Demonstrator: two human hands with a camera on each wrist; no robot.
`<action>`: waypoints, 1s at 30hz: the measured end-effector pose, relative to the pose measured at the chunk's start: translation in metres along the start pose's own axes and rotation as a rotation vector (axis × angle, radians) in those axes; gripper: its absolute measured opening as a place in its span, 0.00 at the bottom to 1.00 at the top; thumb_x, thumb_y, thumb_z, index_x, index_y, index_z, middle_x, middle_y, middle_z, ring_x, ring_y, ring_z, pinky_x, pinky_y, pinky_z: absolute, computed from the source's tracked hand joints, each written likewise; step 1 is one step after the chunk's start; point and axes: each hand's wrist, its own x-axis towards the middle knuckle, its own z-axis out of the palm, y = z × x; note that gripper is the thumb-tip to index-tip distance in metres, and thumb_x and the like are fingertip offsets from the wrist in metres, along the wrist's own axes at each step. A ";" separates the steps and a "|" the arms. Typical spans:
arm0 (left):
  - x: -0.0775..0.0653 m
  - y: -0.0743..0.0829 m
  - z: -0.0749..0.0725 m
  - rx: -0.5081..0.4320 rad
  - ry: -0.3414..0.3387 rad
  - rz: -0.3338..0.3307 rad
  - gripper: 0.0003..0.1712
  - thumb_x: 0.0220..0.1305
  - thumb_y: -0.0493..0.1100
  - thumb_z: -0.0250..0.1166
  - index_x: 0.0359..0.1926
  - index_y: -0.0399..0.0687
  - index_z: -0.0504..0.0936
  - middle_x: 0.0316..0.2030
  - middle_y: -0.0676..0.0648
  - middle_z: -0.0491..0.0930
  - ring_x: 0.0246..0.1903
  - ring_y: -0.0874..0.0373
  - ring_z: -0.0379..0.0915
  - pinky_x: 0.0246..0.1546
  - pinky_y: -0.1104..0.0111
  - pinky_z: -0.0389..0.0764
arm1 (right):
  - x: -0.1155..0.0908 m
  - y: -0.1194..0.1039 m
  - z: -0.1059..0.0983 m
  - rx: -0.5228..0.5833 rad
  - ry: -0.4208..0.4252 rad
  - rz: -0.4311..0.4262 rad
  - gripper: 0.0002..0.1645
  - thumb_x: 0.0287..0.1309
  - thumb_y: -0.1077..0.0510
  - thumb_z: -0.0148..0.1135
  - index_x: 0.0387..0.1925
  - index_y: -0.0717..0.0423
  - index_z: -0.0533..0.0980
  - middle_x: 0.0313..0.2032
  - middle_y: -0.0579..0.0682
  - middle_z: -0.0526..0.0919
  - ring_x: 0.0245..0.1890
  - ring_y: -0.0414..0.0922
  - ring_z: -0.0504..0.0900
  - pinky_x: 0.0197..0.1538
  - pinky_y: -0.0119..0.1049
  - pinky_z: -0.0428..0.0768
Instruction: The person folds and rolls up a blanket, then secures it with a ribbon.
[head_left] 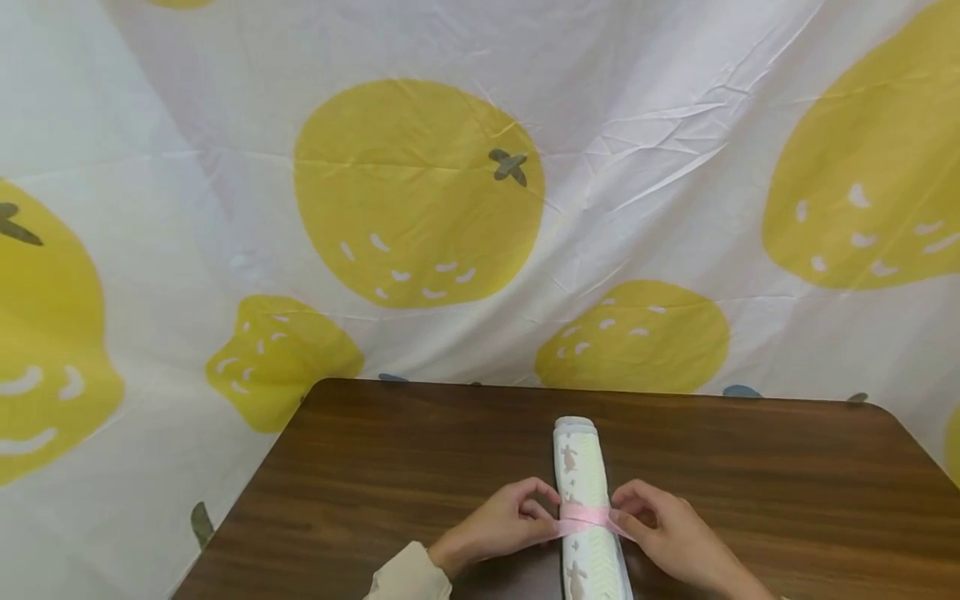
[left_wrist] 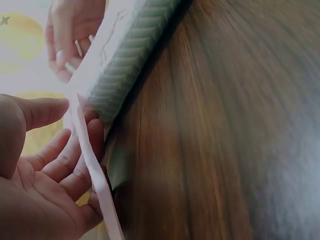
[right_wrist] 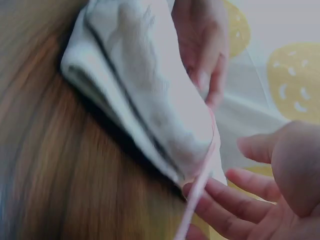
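Ribbon (head_left: 585, 514) crosses the forward-pointing cloth roll (head_left: 583, 454), between left hand (head_left: 498, 525) (pinch undeterminable) and right hand (head_left: 675, 533) (fingers spread).

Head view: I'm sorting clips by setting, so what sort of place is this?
Probably an indoor tabletop workspace, perhaps at home: a wood-grain table bearing a rolled fabric bundle with pink ribbon across it, before a hanging white cloth printed with yellow fruit.
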 end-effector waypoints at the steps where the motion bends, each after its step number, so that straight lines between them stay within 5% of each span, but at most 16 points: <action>1: 0.001 0.001 0.002 -0.004 0.006 -0.003 0.16 0.60 0.35 0.66 0.49 0.43 0.77 0.29 0.43 0.85 0.26 0.61 0.77 0.27 0.75 0.73 | 0.002 -0.002 0.003 0.021 0.013 0.008 0.10 0.65 0.52 0.63 0.42 0.54 0.77 0.33 0.42 0.84 0.33 0.32 0.78 0.34 0.30 0.76; 7: 0.004 0.002 0.007 -0.002 0.045 -0.015 0.18 0.58 0.34 0.67 0.50 0.45 0.76 0.27 0.49 0.83 0.25 0.61 0.75 0.26 0.75 0.71 | 0.005 -0.008 0.011 0.048 0.038 -0.012 0.08 0.59 0.57 0.69 0.37 0.53 0.77 0.25 0.41 0.80 0.24 0.32 0.73 0.27 0.29 0.72; 18: 0.003 -0.001 0.009 -0.056 0.064 -0.012 0.19 0.59 0.32 0.67 0.51 0.43 0.75 0.29 0.45 0.84 0.26 0.63 0.75 0.29 0.75 0.73 | 0.009 -0.004 0.013 0.037 0.003 -0.050 0.16 0.51 0.61 0.73 0.42 0.56 0.78 0.23 0.40 0.76 0.22 0.31 0.71 0.25 0.29 0.71; 30: 0.002 -0.002 0.008 -0.106 0.069 0.008 0.19 0.58 0.29 0.66 0.51 0.38 0.76 0.30 0.41 0.84 0.27 0.64 0.75 0.29 0.75 0.73 | 0.013 -0.013 0.016 -0.182 0.058 -0.112 0.12 0.43 0.65 0.76 0.30 0.52 0.82 0.24 0.40 0.74 0.24 0.30 0.68 0.27 0.28 0.70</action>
